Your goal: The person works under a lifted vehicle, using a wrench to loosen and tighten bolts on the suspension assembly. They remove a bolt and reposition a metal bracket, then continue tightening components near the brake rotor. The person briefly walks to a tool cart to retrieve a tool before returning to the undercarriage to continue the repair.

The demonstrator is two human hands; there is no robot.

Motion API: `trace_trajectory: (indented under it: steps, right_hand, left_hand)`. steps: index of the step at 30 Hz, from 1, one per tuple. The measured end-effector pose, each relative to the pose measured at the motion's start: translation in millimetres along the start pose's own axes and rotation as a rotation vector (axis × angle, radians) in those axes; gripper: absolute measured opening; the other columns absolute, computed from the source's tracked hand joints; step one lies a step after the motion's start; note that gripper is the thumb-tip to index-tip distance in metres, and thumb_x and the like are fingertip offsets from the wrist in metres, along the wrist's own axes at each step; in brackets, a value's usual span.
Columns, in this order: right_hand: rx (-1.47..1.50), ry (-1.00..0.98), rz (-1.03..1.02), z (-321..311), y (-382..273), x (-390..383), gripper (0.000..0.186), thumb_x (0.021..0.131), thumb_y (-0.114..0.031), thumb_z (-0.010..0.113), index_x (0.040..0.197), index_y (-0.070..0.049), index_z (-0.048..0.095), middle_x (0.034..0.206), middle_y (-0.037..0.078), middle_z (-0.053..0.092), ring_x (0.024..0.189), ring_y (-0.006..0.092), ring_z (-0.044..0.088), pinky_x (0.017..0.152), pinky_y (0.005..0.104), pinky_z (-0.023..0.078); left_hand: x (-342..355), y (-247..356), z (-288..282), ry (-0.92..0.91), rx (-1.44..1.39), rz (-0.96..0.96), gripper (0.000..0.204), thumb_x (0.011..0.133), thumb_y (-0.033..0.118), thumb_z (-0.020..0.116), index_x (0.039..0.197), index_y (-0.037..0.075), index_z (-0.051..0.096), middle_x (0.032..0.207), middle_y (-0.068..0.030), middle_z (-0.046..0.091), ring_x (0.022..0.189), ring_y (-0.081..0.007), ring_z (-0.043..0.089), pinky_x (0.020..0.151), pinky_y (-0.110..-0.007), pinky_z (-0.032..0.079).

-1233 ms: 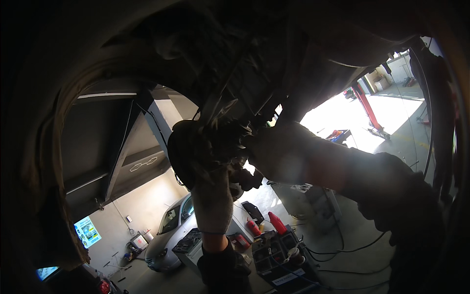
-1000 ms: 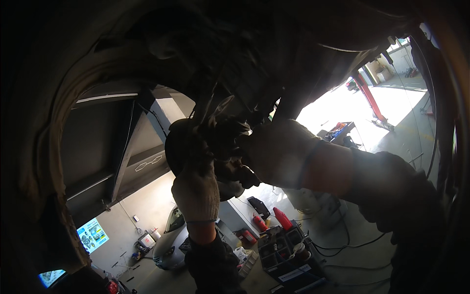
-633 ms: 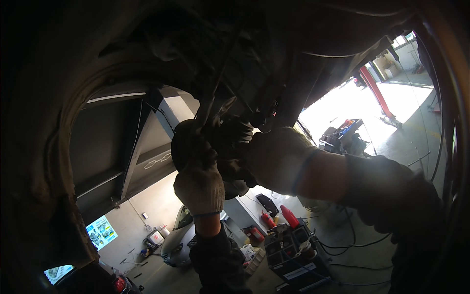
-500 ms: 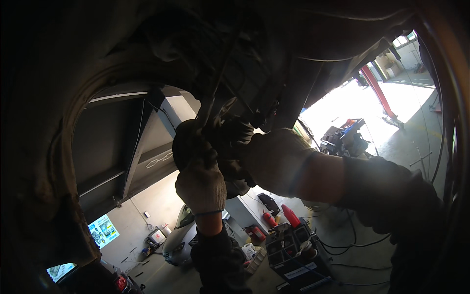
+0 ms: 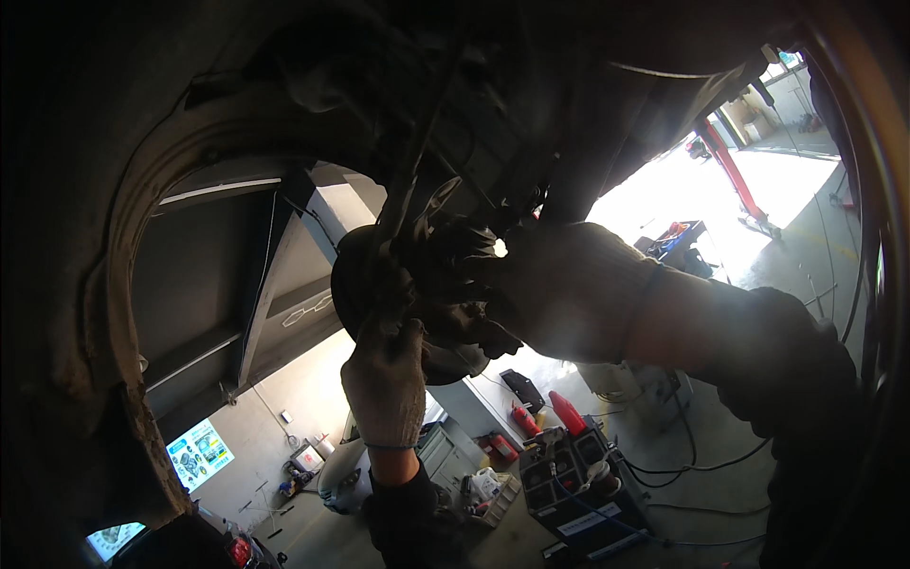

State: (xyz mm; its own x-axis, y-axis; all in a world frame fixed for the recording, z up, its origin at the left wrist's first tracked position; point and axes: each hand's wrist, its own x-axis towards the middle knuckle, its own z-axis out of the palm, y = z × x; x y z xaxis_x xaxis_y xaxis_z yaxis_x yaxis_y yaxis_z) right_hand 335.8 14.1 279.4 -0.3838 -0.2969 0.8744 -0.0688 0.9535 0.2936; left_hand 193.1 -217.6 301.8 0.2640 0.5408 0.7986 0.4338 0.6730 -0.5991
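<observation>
In deep shadow ahead of me hangs a car's wheel hub assembly (image 5: 455, 318), with a round disc (image 5: 351, 280) at its left and a slanting dark rod (image 5: 417, 161) above. My left hand (image 5: 384, 389), in a pale knit glove, is closed at the lower left of the assembly, its thumb against a dark part. What it grips is lost in the shadow. From the right, my gloved right hand (image 5: 573, 294) reaches to the other side of the assembly. Darkness and the metal parts hide its fingertips.
A curved wheel-arch edge (image 5: 142, 228) frames the view. Below stand a black wheeled tool cart (image 5: 588, 503), red fire extinguishers (image 5: 498, 446) and a crate (image 5: 498, 503) of bottles. Cables (image 5: 692, 465) cross the floor. A red lift post (image 5: 735, 175) rises at the far right.
My right hand has shifted right and slightly up, exposing more of the hub's lower right. My left hand has moved slightly down, still at the assembly.
</observation>
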Motion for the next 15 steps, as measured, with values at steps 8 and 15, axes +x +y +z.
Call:
trace_trajectory:
  steps: [8,15]
  right_hand:
    - [-0.226,0.631,-0.26,14,-16,29,0.029,0.102,-0.024,0.066,0.13,-0.02,0.072,0.111,0.007,0.073,0.097,0.0234,0.073,0.08,0.0392,0.061]
    - [-0.13,0.481,-0.305,21,-17,60,0.024,0.1,-0.026,0.068,0.123,-0.024,0.074,0.104,0.002,0.071,0.091,0.0193,0.074,0.069,0.0339,0.061]
  left_hand:
    - [-18,4,4,0.232,-0.47,-0.525,0.043,0.099,0.022,0.077,0.135,0.003,0.063,0.128,-0.0164,0.069,0.112,-0.0339,0.072,0.1,-0.044,0.057]
    - [-34,26,36,0.165,-0.435,-0.676,0.11,0.081,0.033,0.092,0.164,0.006,0.024,0.168,-0.0258,0.023,0.157,-0.0461,0.027,0.124,-0.062,0.036]
